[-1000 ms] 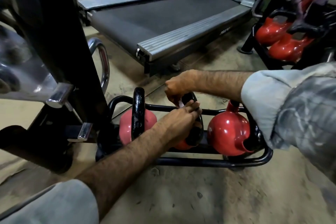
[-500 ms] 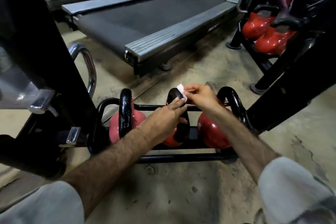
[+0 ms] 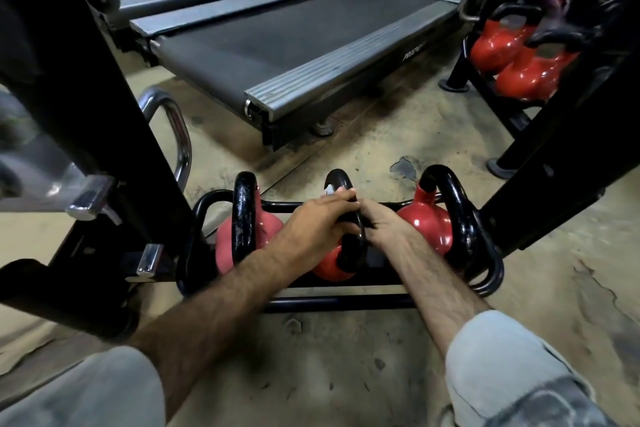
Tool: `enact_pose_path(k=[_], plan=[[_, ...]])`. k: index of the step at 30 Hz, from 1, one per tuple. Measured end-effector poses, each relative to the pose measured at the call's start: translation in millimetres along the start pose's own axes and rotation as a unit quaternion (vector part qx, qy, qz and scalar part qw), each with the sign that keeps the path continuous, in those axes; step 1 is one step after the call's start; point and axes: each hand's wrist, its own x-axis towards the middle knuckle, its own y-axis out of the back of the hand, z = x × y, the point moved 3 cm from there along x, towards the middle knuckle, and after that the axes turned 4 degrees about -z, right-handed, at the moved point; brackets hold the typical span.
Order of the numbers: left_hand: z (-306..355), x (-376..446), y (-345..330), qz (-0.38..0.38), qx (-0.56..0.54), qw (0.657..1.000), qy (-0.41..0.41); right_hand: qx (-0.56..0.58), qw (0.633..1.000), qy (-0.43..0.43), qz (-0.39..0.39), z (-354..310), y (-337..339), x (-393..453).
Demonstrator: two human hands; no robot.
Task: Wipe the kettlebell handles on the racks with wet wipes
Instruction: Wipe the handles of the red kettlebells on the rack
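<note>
Three red kettlebells with black handles sit on a low black rack (image 3: 339,305) on the floor. My left hand (image 3: 318,222) wraps over the handle of the middle kettlebell (image 3: 341,180). A bit of white wet wipe (image 3: 328,189) shows under its fingertips. From the right, my right hand (image 3: 381,227) curls its fingers round the same handle, lower down. Both hands hide most of the middle kettlebell's body (image 3: 332,269). The left kettlebell (image 3: 244,215) and the right kettlebell (image 3: 429,222) stand untouched on either side.
A treadmill (image 3: 311,35) lies just beyond the rack. A black machine frame (image 3: 86,121) with a chrome bar (image 3: 180,135) stands close on the left. A black post (image 3: 561,149) rises at the right, with a second rack of red kettlebells (image 3: 512,55) behind it.
My right hand has dropped from the top of the middle handle, where it pinched the wipe, to the handle's right side. The wipe now sits under my left fingers.
</note>
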Motion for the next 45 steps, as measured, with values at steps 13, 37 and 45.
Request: enact_pose_path(k=[13, 37, 45], plan=[[-46, 28, -30, 0.181, -0.383, 0.790, 0.443, -0.328, 0.939, 0.077, 0.065, -28, 9, -20], [-68, 48, -19, 0.220, -0.261, 0.869, 0.357, -0.616, 0.734, 0.267, 0.101, -56, -9, -36], [-40, 19, -13, 0.257, -0.283, 0.892, 0.240, -0.593, 0.754, 0.262, 0.103, -54, -6, -36]])
